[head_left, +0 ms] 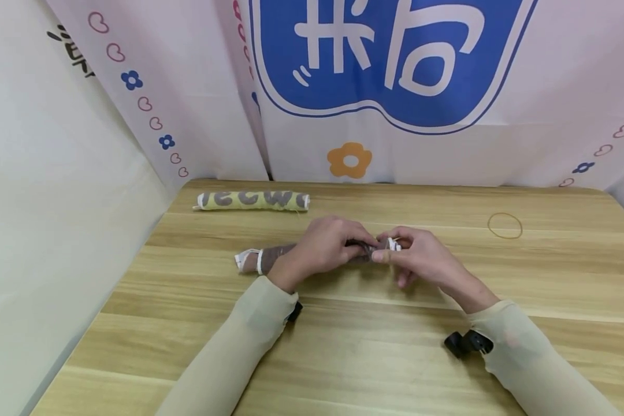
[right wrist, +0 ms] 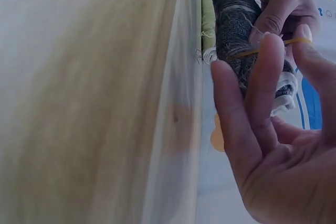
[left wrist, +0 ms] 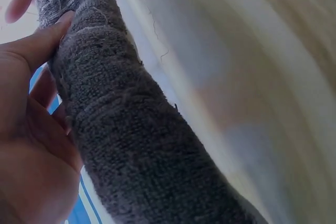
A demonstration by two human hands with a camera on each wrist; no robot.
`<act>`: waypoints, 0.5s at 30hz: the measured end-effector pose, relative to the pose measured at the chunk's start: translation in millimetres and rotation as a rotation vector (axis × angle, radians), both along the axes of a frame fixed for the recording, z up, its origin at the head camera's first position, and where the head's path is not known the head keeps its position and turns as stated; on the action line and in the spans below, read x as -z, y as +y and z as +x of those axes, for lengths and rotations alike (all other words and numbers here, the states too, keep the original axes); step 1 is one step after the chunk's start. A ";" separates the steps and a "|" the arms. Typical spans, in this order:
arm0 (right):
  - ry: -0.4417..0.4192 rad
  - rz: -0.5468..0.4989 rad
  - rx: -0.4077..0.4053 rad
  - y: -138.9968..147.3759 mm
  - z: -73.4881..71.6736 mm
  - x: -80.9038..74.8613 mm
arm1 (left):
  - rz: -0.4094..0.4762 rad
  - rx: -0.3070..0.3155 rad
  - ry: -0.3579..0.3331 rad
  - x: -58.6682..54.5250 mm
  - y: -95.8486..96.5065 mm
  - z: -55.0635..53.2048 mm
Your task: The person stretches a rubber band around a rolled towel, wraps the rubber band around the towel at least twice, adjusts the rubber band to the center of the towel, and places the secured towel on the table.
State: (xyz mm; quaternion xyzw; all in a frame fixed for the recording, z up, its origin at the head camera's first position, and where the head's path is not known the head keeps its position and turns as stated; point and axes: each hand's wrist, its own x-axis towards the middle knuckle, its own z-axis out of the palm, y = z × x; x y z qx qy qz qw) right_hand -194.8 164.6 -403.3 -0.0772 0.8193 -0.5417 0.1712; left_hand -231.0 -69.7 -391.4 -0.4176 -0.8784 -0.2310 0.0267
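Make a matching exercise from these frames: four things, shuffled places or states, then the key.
1. Green roll
2. Loose rubber band
3. Dark roll
4. Right hand

A. Gripped by the left hand
B. Lying on the table's right side
C. Holding a stretched band
D. Near the table's back edge, left side

Pairs: 1-D, 2-B, 3-A, 4-C

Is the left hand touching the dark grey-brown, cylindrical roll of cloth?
Touching. The left wrist view shows it: the thumb of the left hand lies against the dark cloth roll, its tip pressing the fabric without a gap.
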 end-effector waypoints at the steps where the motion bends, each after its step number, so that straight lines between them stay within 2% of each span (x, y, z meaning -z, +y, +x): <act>1: 0.006 0.020 -0.005 -0.1 -0.2 0.1 | 0.003 -0.003 0.005 0.7 0.5 0.2; 5: 0.015 0.083 -0.016 -0.7 -0.9 0.1 | 0.025 -0.023 0.022 4.0 2.6 0.5; 9: 0.014 0.102 -0.012 -1.1 -1.0 0.0 | 0.061 -0.038 0.040 5.7 3.7 1.3; 15: -0.009 0.103 -0.006 -0.3 -0.6 -0.1 | 0.080 0.005 0.005 6.0 4.5 2.2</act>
